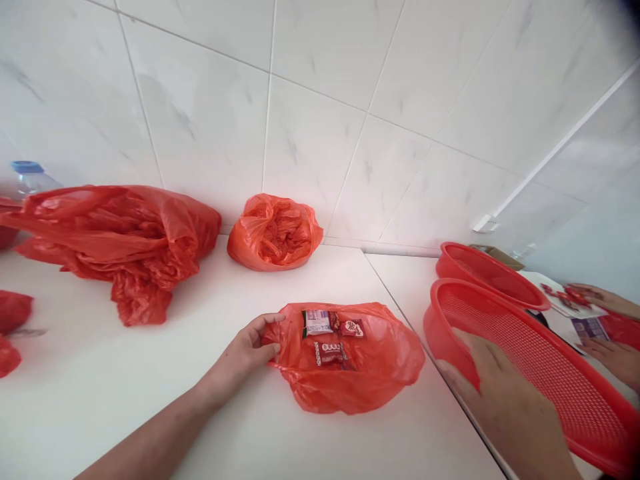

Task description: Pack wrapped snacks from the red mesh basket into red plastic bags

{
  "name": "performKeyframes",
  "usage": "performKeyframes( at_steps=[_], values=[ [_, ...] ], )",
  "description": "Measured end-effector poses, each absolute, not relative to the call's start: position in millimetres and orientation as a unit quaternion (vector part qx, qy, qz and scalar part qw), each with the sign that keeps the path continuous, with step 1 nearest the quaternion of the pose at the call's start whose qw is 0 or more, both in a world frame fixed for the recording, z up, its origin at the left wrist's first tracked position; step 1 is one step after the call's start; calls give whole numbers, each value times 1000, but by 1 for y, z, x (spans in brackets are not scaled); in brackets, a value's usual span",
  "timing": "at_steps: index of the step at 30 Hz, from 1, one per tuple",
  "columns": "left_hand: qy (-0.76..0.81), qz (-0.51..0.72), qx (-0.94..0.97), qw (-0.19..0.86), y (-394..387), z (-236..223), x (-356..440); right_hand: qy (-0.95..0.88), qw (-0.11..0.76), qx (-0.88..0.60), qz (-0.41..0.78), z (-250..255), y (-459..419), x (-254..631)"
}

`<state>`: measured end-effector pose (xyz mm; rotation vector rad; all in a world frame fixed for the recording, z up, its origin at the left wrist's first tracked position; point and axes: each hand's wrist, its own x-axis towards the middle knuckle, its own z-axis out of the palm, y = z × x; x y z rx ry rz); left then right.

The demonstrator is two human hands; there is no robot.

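My left hand [245, 353] pinches the left edge of a small red plastic bag [370, 373] that lies open on the white table [150, 400]. Several snack packets [330, 337] show inside the bag. My right hand [500, 393] rests over the near rim of a large red mesh basket [550, 373], its fingers curled around the rim.
A second red basket [490, 270] sits behind the first. A knotted red bag [275, 233] and a big crumpled red bag [120, 240] lie near the tiled wall, with a water bottle [30, 177] at far left. Another person's hands [610, 333] handle packets at the right.
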<state>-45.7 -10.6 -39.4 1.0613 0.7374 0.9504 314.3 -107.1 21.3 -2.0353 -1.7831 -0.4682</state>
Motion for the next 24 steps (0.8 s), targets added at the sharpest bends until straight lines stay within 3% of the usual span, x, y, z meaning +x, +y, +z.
performKeyframes(
  at_steps=[6,10,13,15,17,19,24],
  values=[
    [405,372,479,684,-18,-25,-53,-682,218,-689,-113,27,-76,250],
    [436,371,508,644,-1,7,-55,-640,263,-720,53,29,-47,246],
    [388,497,533,564,16,54,-51,-543,428,-674,259,38,-30,258],
    [319,572,533,536,20,89,-48,-447,579,-563,384,46,-24,268],
    [270,604,544,516,18,116,-44,-355,676,-456,457,51,-20,277],
    [253,608,555,508,13,128,-43,-306,715,-403,483,52,-18,282],
    [285,602,534,520,14,122,-48,-322,716,-413,461,47,-8,279]
  ],
)
